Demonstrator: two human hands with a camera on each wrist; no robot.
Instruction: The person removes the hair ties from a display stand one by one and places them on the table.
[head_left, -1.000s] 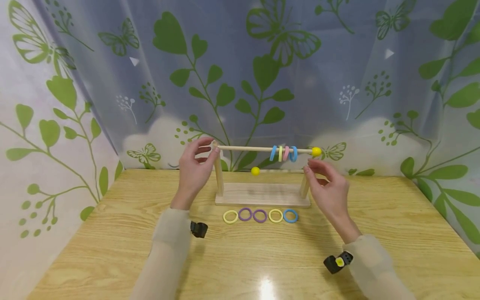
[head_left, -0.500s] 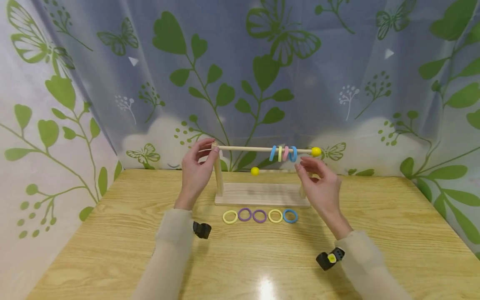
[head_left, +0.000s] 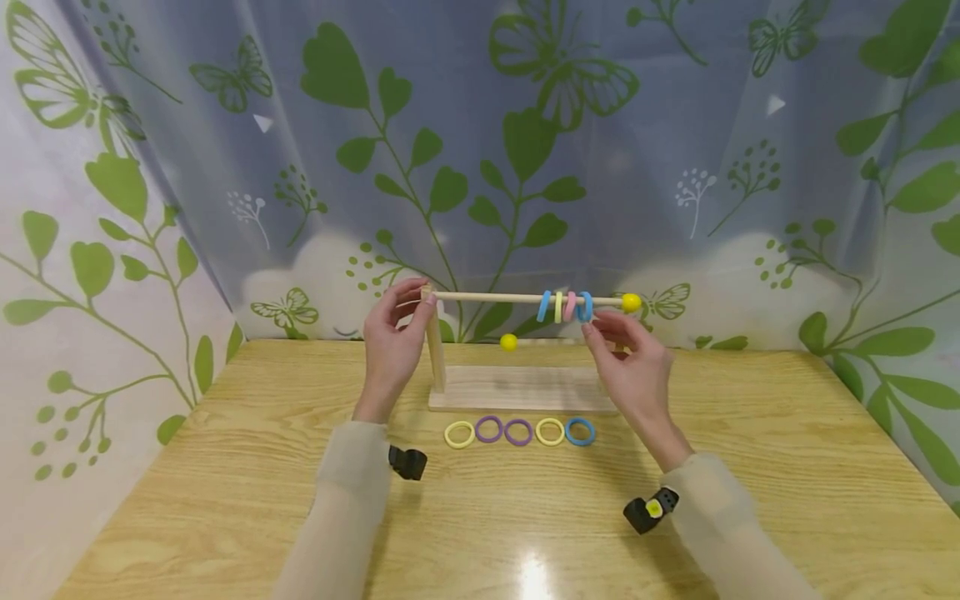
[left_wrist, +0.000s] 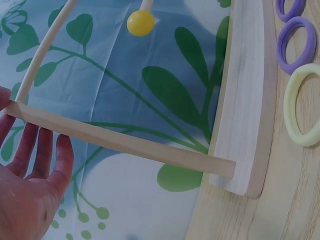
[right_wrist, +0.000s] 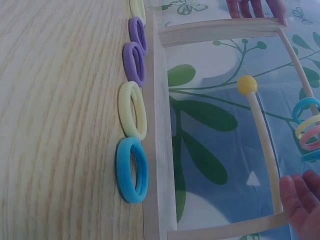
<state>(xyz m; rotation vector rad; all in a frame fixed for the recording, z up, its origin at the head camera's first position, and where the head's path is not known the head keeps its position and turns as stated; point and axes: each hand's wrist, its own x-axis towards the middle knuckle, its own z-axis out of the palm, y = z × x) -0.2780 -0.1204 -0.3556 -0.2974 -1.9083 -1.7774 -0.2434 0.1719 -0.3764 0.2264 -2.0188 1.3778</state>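
"What's changed over there?"

"The right hand [head_left: 636, 362] has moved in from the right post [right_wrist: 227, 228] to just below the rightmost blue ring [head_left: 587, 308]. Thumb and fingers are parted, holding nothing. I'd say the work has turned to the rings on the upper rod [head_left: 487, 297]."

"And the left hand [head_left: 393, 342]?"

"It has stayed pinching the top of the left post [head_left: 436, 354], likely steadying the stand."

"Where are the rings?"

"Four hang towards the rod's right end: blue, yellow, pink, blue. Five loose rings [right_wrist: 125, 112] lie in a row on the tabletop [head_left: 480, 517], before the base [head_left: 510, 386]."

"Anything in the way?"

"A yellow ball [head_left: 632, 302] caps the rod's right end. The lower rod [head_left: 555, 342] runs beneath."
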